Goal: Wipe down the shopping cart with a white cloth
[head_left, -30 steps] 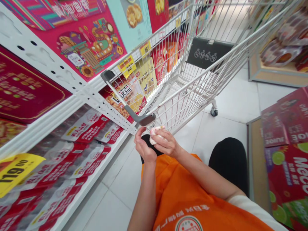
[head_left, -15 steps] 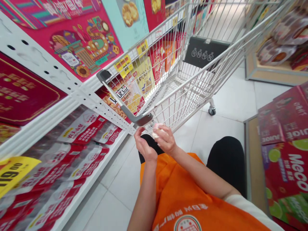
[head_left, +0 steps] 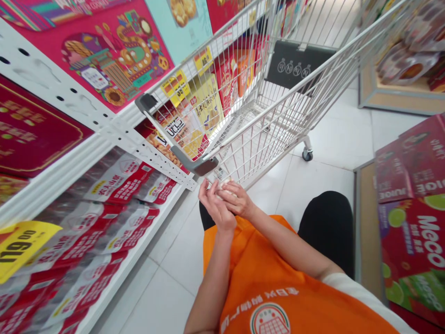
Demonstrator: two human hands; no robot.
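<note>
Both of my hands meet in front of the orange apron, just below the cart's near corner. My left hand (head_left: 217, 206) is cupped, its fingers slightly apart and pointing up, and it touches the other hand's fingertips. My right hand (head_left: 238, 199) is closed around a small crumpled white-and-pink piece (head_left: 226, 182), which is mostly hidden behind the fingers. The metal shopping cart (head_left: 271, 118) stands right ahead, with a grey corner piece (head_left: 200, 166) just above my fingers.
Shelves (head_left: 114, 139) with boxed snacks and red-labelled bottle packs (head_left: 118, 181) run along the left. Stacked red drink cartons (head_left: 413, 222) stand close on the right. Packaged food (head_left: 406, 62) sits on a low display farther back. A black-clothed knee (head_left: 327, 227) is beside the apron.
My hands have come together, the right hand's fingers moving left against my left hand. Less of the white-and-pink piece shows. The view has shifted slightly.
</note>
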